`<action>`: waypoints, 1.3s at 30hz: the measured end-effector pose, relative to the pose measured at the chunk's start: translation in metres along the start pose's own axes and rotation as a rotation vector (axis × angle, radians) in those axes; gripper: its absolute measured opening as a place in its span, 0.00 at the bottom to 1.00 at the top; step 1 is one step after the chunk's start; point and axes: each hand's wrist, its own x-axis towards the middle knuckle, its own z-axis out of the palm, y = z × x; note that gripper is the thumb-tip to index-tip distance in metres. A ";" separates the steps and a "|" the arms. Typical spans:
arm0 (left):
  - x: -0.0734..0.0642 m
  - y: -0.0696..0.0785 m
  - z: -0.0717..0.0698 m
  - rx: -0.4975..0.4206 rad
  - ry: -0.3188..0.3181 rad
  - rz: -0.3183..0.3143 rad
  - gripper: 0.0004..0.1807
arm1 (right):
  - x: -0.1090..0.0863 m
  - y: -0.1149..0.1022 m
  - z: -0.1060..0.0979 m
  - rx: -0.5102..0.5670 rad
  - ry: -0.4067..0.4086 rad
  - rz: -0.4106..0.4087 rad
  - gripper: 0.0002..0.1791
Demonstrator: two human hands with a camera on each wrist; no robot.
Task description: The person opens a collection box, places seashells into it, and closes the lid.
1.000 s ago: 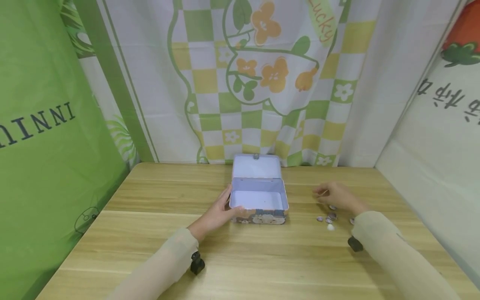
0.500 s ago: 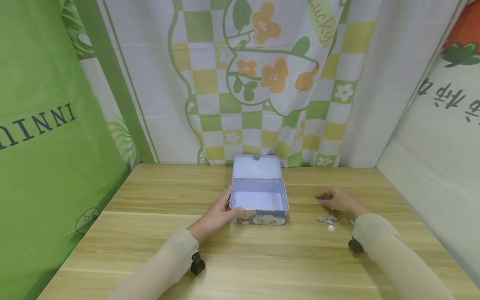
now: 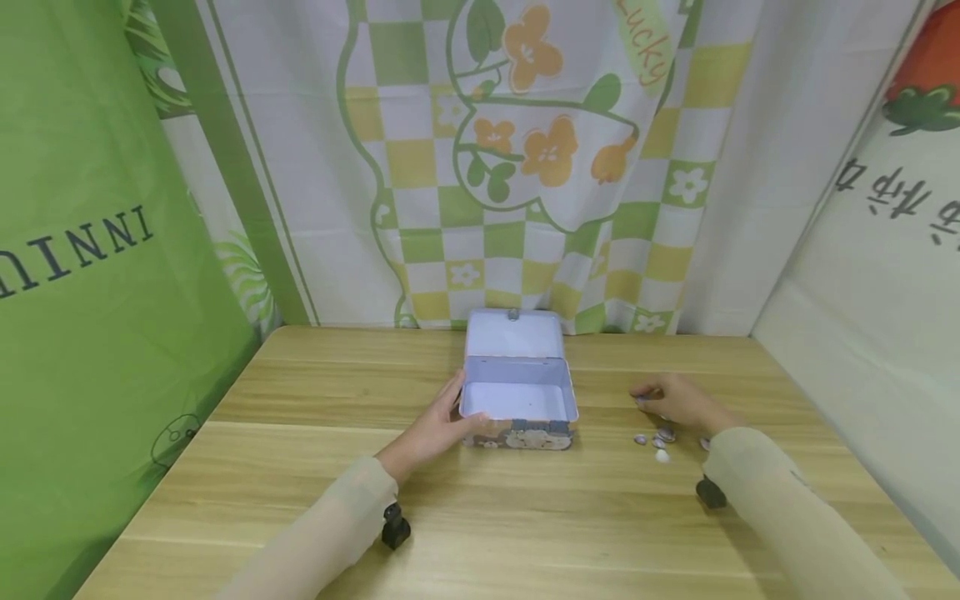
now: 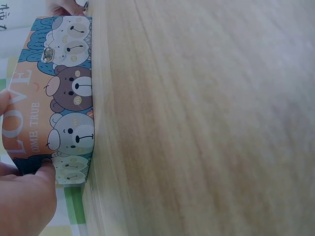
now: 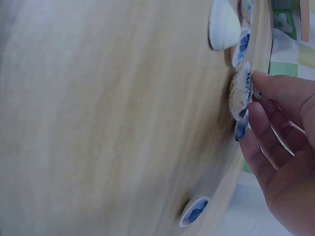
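My left hand (image 3: 433,429) grips the left front corner of a tin box (image 3: 517,433), thumb on the front wall and fingers along the side. Its lid (image 3: 513,333) stands up at the back, and the pale inside shows. Bears and the word LOVE decorate the tin's front in the left wrist view. To the right of the box, my right hand (image 3: 681,400) is low at the table, pinching a small seashell (image 5: 257,93) between thumb and finger; most of that shell is hidden. Close to these fingers lie a spotted shell (image 5: 239,93) and a white shell (image 5: 224,24).
Several more shells lie on the wooden table (image 3: 525,525), among them a blue-lined shell (image 5: 194,211) set apart near the right wrist. A patterned curtain (image 3: 540,208) hangs right behind the raised lid. A thin black cable (image 3: 172,433) hangs at the table's left edge.
My right hand has come down slightly and its fingertips have closed on a shell; over the last half second it barely moves. The left hand and the tin box have stayed put.
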 end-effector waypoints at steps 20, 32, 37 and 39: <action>-0.001 0.005 0.001 0.005 0.000 -0.010 0.57 | -0.002 -0.024 -0.020 -0.002 0.042 -0.066 0.18; -0.001 0.003 0.002 -0.019 0.011 0.010 0.54 | 0.013 -0.054 -0.015 -0.090 0.136 -0.232 0.13; 0.000 0.001 0.001 -0.024 0.007 0.014 0.54 | 0.019 -0.069 -0.009 -0.096 0.150 -0.295 0.13; 0.000 0.001 0.001 -0.017 0.010 0.012 0.55 | 0.021 -0.075 -0.006 -0.089 0.152 -0.307 0.13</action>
